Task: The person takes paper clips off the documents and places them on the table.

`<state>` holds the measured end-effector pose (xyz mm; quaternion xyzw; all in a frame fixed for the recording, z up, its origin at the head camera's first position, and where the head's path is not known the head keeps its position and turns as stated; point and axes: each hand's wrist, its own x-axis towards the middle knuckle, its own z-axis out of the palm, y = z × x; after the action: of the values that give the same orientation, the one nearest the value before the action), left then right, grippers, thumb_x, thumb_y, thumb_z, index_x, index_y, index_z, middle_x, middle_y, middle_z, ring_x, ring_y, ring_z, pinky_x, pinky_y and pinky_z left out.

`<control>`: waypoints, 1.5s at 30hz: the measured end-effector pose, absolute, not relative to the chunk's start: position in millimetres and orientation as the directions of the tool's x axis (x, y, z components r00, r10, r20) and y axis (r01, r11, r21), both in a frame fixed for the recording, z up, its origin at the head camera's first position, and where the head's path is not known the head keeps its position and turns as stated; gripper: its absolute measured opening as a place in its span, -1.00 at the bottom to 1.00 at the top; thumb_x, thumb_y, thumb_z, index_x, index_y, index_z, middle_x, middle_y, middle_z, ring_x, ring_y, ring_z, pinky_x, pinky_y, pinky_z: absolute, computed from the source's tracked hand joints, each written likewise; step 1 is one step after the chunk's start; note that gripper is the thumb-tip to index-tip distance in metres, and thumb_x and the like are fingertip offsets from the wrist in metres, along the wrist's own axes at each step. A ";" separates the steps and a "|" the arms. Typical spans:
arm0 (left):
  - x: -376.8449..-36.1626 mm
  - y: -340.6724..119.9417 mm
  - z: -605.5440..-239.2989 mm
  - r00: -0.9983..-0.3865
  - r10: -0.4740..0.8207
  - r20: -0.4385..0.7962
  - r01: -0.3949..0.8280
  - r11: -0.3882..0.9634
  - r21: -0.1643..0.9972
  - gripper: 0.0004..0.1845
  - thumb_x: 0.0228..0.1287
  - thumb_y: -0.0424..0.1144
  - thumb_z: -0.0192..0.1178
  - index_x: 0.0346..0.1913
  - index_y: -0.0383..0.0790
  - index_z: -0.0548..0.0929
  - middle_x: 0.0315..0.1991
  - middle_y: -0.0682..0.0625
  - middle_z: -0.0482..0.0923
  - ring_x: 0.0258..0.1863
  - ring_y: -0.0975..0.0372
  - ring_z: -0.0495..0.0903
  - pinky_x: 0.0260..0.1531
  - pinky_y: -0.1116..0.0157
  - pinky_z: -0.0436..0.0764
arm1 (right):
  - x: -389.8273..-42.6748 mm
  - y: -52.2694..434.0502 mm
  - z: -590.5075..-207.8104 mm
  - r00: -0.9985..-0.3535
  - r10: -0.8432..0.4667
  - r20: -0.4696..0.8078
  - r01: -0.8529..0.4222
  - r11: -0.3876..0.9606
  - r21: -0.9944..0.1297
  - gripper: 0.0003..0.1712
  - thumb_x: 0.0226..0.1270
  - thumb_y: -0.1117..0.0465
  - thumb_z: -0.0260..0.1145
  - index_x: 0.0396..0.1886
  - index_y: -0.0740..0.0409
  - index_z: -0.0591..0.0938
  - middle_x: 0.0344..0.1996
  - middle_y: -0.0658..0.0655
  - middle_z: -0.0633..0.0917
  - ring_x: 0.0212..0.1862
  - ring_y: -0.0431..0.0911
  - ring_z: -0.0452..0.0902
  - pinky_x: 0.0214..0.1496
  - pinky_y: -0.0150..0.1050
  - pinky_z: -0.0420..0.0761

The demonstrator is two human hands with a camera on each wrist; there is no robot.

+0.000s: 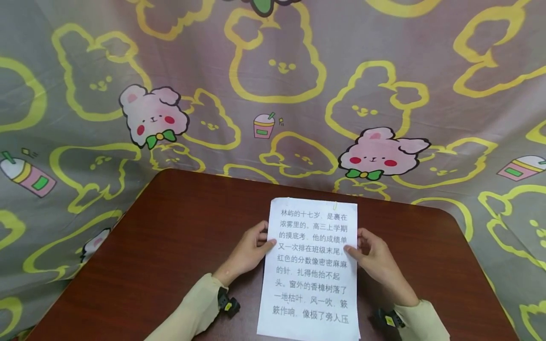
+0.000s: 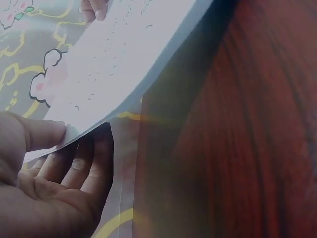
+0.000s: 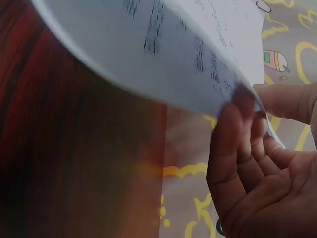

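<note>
A small stack of white paper sheets, printed with large Chinese characters, is held up over the table in the head view. My left hand pinches its left edge, thumb on the front and fingers behind. On the opposite edge, my right hand grips the sheets in the same way. A yellowish paper clip sits on the top edge. The left wrist view has the paper bending away from the thumb. From the right wrist, print shows on the underside of the paper.
Beneath the paper lies a dark reddish-brown wooden table with rounded far corners. A grey curtain with yellow bunny outlines and pink bunny heads hangs behind it. Each wrist carries a small black camera, one by the left sleeve, one by the right sleeve.
</note>
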<state>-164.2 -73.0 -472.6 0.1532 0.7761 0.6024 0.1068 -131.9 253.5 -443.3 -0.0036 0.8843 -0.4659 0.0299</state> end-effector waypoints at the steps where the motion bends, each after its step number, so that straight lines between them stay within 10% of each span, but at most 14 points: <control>1: -164.2 -73.2 -472.0 -0.931 0.365 0.022 0.110 0.222 0.969 -0.72 0.54 -0.42 0.13 0.22 -0.33 0.51 -0.03 -0.32 0.77 -0.22 0.12 0.82 -0.29 0.34 0.74 | -131.6 253.8 -442.7 -0.998 -0.027 -0.048 0.024 0.569 -0.822 -0.65 0.40 0.33 0.41 0.13 0.27 0.58 -0.25 0.23 0.72 -0.34 -0.09 0.65 -0.39 -0.26 0.70; 33: -164.1 -73.8 -461.2 -0.923 0.381 0.045 0.110 0.150 0.983 -0.64 0.59 -0.37 0.11 0.34 -0.35 0.53 -0.09 -0.33 0.78 -0.35 0.07 0.82 -0.42 0.31 0.76 | -127.2 254.6 -435.0 -0.992 -0.127 -0.023 -0.048 0.528 -0.848 -0.57 0.44 0.26 0.40 0.25 0.22 0.62 -0.14 0.27 0.78 -0.52 0.05 0.57 -0.58 -0.23 0.57; 45: -158.3 -74.2 -454.8 -0.905 0.420 0.064 0.127 0.124 0.984 -0.64 0.60 -0.37 0.08 0.35 -0.31 0.54 -0.08 -0.31 0.79 -0.39 0.17 0.81 -0.42 0.25 0.78 | -125.4 257.2 -420.8 -0.992 -0.097 0.077 -0.118 0.555 -0.823 -0.54 0.44 0.17 0.43 0.26 0.21 0.63 -0.07 0.24 0.81 -0.28 -0.16 0.66 -0.24 -0.34 0.63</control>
<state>-158.3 -74.2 -454.8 0.1845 0.7406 0.6357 0.1154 -125.4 257.2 -420.8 -0.0610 0.8817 -0.4677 -0.0114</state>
